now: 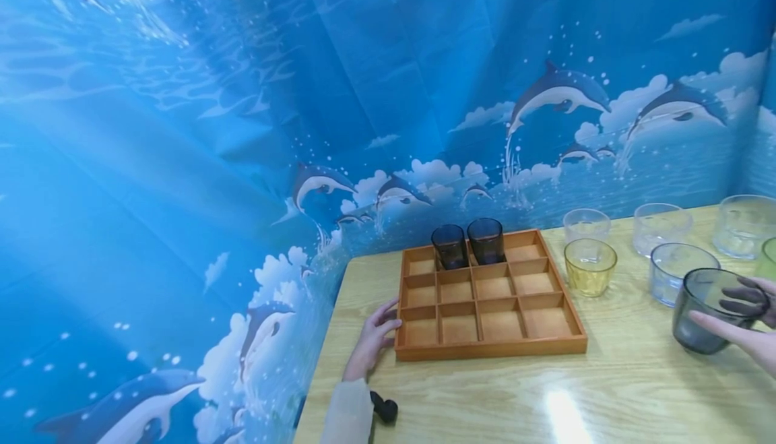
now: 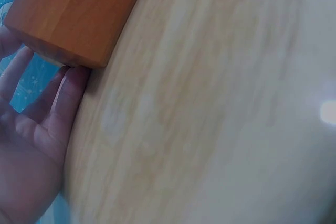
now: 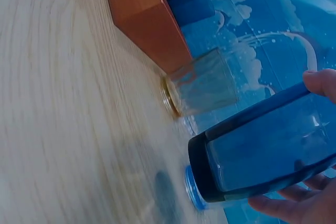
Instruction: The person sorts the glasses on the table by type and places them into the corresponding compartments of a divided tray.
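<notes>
My left hand (image 1: pixel 371 337) touches the left side of a wooden compartment tray (image 1: pixel 491 350). In the left wrist view its fingers (image 2: pixel 65 98) reach along the tray's edge. Two dark tumblers stand in the tray's back row: a left one (image 1: pixel 450 245) and, beside it, a right one (image 1: pixel 486 240). My right hand (image 1: pixel 756 344) grips a grey tinted glass (image 1: pixel 703 326) from its right side, thumb in front and fingers behind. In the right wrist view this glass (image 3: pixel 257 145) is held above the table, its shadow below.
Right of the tray stand a yellow glass (image 1: pixel 591 269), several clear glasses such as the near one (image 1: pixel 673 272), and a green glass (image 1: pixel 768 259) at the frame's edge. A small black object (image 1: pixel 384 407) shows by the left sleeve. A dolphin-print curtain (image 1: pixel 394 93) hangs behind the table.
</notes>
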The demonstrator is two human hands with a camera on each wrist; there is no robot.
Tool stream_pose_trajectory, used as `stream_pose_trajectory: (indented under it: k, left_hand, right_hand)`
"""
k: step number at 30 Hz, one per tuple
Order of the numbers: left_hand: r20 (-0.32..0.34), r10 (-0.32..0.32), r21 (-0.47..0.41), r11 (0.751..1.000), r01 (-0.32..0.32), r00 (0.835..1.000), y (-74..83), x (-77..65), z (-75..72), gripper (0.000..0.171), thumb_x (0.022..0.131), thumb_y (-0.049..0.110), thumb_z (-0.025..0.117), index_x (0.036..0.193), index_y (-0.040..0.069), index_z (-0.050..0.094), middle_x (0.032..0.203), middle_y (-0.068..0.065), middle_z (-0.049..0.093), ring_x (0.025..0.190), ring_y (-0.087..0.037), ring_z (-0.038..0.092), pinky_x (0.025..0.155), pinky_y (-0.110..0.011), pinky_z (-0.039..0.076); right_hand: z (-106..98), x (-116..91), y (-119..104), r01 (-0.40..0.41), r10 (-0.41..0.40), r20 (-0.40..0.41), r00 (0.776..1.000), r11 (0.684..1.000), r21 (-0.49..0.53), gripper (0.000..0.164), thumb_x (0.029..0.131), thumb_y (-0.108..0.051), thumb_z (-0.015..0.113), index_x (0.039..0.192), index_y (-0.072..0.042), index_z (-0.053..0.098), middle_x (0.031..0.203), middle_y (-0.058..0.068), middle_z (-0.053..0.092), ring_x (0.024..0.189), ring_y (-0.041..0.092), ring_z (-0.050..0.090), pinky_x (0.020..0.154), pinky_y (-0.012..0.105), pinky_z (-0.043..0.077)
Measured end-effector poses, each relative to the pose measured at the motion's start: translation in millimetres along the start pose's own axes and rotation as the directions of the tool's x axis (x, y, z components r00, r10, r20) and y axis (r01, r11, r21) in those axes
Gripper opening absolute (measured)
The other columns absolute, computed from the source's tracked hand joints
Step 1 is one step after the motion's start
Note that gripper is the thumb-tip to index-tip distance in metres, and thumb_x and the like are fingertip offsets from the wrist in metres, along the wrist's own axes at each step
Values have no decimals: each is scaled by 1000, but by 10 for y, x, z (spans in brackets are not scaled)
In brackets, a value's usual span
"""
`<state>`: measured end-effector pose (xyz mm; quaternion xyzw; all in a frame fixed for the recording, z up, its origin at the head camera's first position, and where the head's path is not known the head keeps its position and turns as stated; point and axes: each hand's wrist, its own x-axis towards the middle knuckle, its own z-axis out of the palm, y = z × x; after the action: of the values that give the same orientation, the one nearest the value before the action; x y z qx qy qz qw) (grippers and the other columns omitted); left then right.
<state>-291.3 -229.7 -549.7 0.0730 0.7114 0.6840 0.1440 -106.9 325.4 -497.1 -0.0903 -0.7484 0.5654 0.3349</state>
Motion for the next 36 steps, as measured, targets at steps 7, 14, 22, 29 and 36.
stream_pose_trajectory:
  k: [7, 14, 22, 29, 36]
  left_hand:
    - [6, 0, -3, 1000, 0, 1000, 18, -5, 1, 52, 90, 7, 56, 140, 8, 41, 135, -24, 42, 112, -33, 51, 78, -42, 50]
    - [-24, 0, 4, 1000, 0, 1000, 3, 6, 19, 50, 89, 11, 59, 138, 14, 46, 133, -18, 45, 109, -27, 54, 78, -41, 51]
    - [-26, 4, 4, 1000, -4, 1000, -7, 4, 18, 51, 88, 13, 60, 137, 14, 47, 133, -18, 46, 108, -26, 54, 77, -41, 51]
    - [-23, 6, 6, 1000, -6, 1000, 25, -28, 36, 51, 89, 12, 60, 138, 13, 45, 133, -19, 45, 108, -25, 54, 77, -40, 51]
    - [-35, 8, 20, 1000, -7, 999, 3, -4, 29, 51, 88, 13, 60, 137, 15, 47, 133, -18, 47, 109, -25, 54, 77, -41, 51]
  right_hand:
    - [185, -9, -141, 16, -12, 89, 996, 999, -50, 77, 70, 7, 75, 129, -27, 40, 101, -29, 50, 86, -18, 48, 73, 0, 31]
    - [336, 2, -299, 2, 41, 219, 975, 981, -193, 84, 75, -14, 77, 143, -14, 28, 104, -24, 44, 87, -14, 42, 65, 5, 36]
    - [543, 45, -454, 52, -6, 309, 951, 989, -141, 85, 77, -13, 76, 144, -7, 24, 114, -15, 43, 91, -14, 45, 67, 5, 39]
    - [747, 75, -577, 61, -35, 337, 941, 996, -68, 81, 76, -9, 76, 141, -10, 29, 115, -11, 49, 94, -8, 50, 71, 6, 40]
    - [945, 158, -639, 89, -52, 369, 928, 993, -83, 82, 76, -14, 77, 140, -2, 29, 118, -4, 49, 96, -7, 46, 71, 6, 39]
